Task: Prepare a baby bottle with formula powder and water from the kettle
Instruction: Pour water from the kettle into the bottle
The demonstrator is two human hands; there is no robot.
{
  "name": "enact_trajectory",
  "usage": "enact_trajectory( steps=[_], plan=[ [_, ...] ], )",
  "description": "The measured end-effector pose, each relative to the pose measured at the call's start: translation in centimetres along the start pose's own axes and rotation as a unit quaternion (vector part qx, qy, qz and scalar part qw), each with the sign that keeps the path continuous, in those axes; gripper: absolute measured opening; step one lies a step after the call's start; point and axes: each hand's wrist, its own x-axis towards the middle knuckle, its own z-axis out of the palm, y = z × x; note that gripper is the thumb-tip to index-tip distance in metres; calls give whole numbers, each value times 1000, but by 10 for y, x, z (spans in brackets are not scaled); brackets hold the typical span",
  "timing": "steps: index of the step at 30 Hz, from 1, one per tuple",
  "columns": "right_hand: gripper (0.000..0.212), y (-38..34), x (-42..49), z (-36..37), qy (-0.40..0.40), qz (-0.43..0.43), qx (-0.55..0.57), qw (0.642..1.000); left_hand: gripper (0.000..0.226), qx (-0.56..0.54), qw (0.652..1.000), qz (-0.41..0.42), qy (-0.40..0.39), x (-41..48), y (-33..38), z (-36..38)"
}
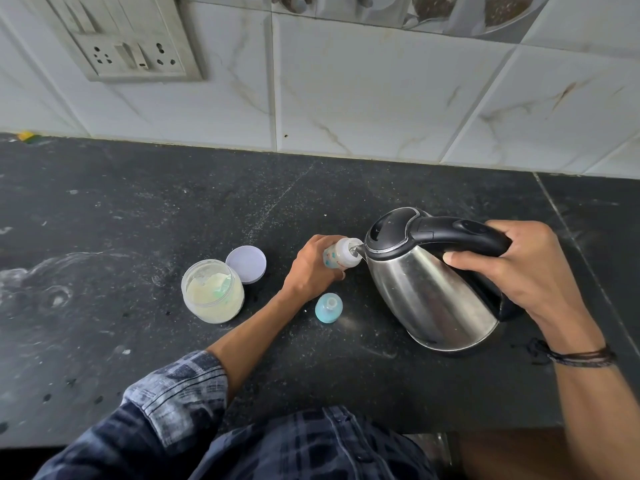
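- A grey wall socket plate (pixel 133 46) is sitting high on the white marble-patterned tiles (pixel 381 91) at the far left, above the black speckled stone bench (pixel 173 209).
- A clear round plastic jar of pale formula powder (pixel 213 295) is standing open on the bench, with something pale blue-green showing inside it that cannot be made out.
- Its pale lilac round lid (pixel 246 264) is lying just beside the jar, on the far right side of it.
- The left hand (pixel 313 268), reaching out of a dark checked shirt sleeve (pixel 173 393), is gripping the small clear baby bottle with printed marks (pixel 341 256), tilting its open mouth to the right.
- A light blue bottle teat and collar (pixel 329 307) is resting on the bench just in front of the left hand, apart from the bottle.
- The brushed steel kettle with a black lid and handle (pixel 433 289) is being held tipped to the left, its spout meeting the mouth of the bottle.
- The right hand (pixel 523 268) is clenching the kettle's black handle, fingers wrapped under it and thumb on top.
- A dark thread bracelet (pixel 581 356) is circling the right wrist.
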Motion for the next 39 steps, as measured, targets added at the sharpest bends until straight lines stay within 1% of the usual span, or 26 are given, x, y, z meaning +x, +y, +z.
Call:
enact_trajectory(
  steps=[7,19,39],
  plan=[
    [19,2,0,0,-8,-8,-8,1000,69,-3,1000,-5,-3,-1,-3,2],
    [22,3,0,-2,-7,-6,-12,1000,70,1,1000,-7,-4,0,-7,3],
    [20,-3,2,-5,-16,1,-20,1000,68,0,1000,-3,2,0,-9,3]
  ],
)
